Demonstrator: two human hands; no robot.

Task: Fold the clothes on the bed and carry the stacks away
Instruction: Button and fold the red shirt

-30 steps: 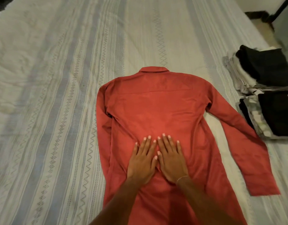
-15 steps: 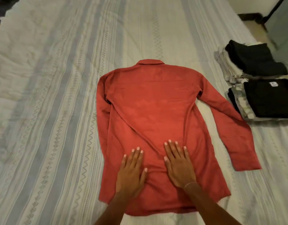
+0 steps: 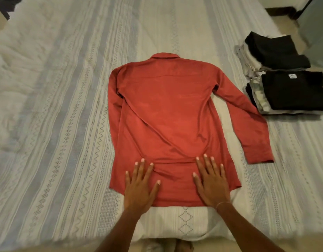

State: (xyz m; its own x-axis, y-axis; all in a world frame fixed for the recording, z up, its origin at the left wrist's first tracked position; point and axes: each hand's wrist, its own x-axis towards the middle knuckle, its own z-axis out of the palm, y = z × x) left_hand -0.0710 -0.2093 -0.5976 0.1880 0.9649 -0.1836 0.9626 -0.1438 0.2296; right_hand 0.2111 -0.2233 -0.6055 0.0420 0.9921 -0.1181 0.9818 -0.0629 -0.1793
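Observation:
A red long-sleeved shirt (image 3: 168, 113) lies flat and back-up on the bed (image 3: 57, 124), collar away from me. Its left sleeve is folded along the body; its right sleeve (image 3: 248, 128) stretches out toward the lower right. My left hand (image 3: 140, 184) presses flat on the hem at the left, fingers spread. My right hand (image 3: 210, 180) presses flat on the hem at the right, a thin bracelet on its wrist. A small crease runs across the cloth between my fingertips. Two stacks of folded clothes (image 3: 288, 91) sit on the bed at the right.
The bed wears a pale striped, patterned cover and fills most of the view. The folded stacks, dark garments on top, lie close to the bed's right edge, near the shirt's outstretched cuff. Beyond them are the floor and a dark pole (image 3: 302, 6) at top right.
Both hands slid down the shirt's back from its middle to the hem and moved apart, smoothing the cloth. The view pulled back, so the near bed edge shows.

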